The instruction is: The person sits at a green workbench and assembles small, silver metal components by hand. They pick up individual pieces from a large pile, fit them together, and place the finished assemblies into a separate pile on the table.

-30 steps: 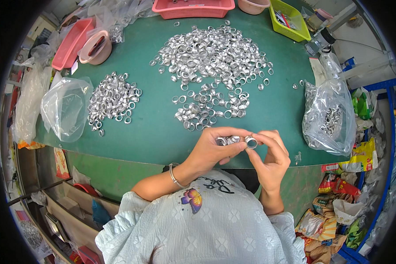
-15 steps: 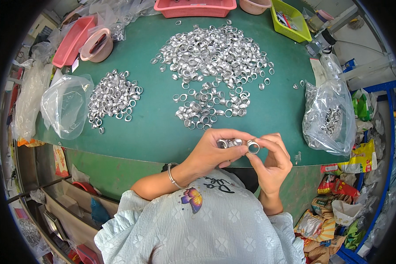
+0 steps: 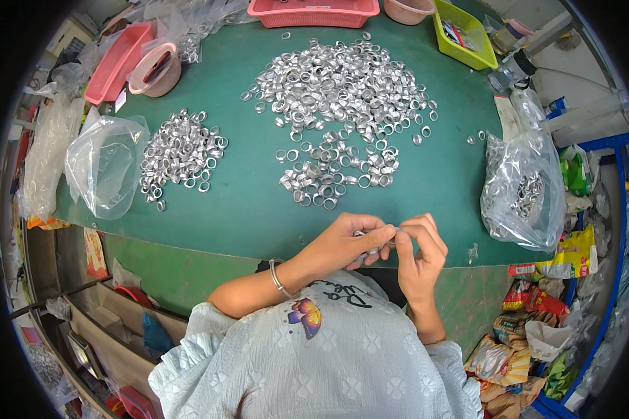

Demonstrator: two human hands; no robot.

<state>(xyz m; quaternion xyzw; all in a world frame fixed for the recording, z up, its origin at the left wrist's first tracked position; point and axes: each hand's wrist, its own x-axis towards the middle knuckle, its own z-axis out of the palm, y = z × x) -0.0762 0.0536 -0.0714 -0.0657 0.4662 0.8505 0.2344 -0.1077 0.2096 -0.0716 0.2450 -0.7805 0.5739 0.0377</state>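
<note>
Several silver metal rings (image 3: 360, 255) sit in the curled fingers of my left hand (image 3: 346, 241), just past the table's near edge. The fingertips of my right hand (image 3: 422, 257) meet the left thumb and finger, pinching one silver ring between them that is mostly hidden. Beyond my hands lies a small group of loose rings (image 3: 321, 183). It runs up into a large heap of the same rings (image 3: 342, 84) at the middle of the table. A smaller heap of rings (image 3: 180, 152) lies to the left.
On the green table (image 3: 258, 202), an empty-looking clear bag (image 3: 107, 167) lies left and a clear bag of rings (image 3: 521, 188) right. Pink trays (image 3: 314, 17), a pink bowl (image 3: 155, 75) and a lime basket (image 3: 461, 49) stand farther off. A blue rack (image 3: 618, 258) is at right.
The ring that stood in plain view between my fingertips is now mostly covered. My right hand has turned and shifted slightly left, and my left fingers have moved a little toward me.
</note>
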